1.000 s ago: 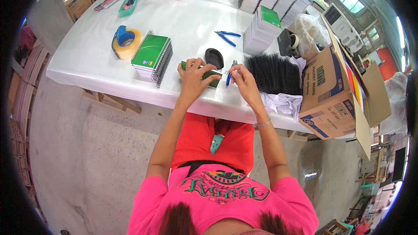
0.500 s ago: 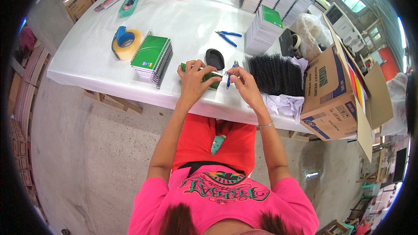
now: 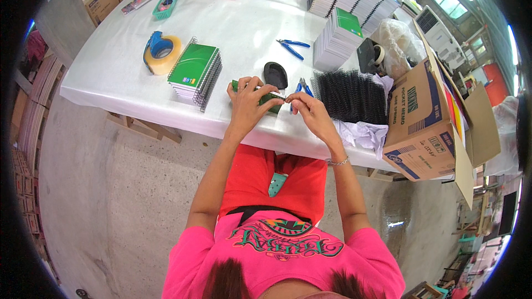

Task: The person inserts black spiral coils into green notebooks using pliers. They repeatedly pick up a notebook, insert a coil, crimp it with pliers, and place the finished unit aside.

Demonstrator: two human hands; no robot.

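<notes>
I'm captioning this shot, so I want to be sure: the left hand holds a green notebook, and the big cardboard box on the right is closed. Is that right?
Not quite: the big cardboard box on the right is open, its flaps spread, as the head view shows. The left hand does hold a green notebook.

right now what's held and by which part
Left hand holds the notebook from above, across its middle; right hand is at the notebook's right end, its hold unclear.
</notes>
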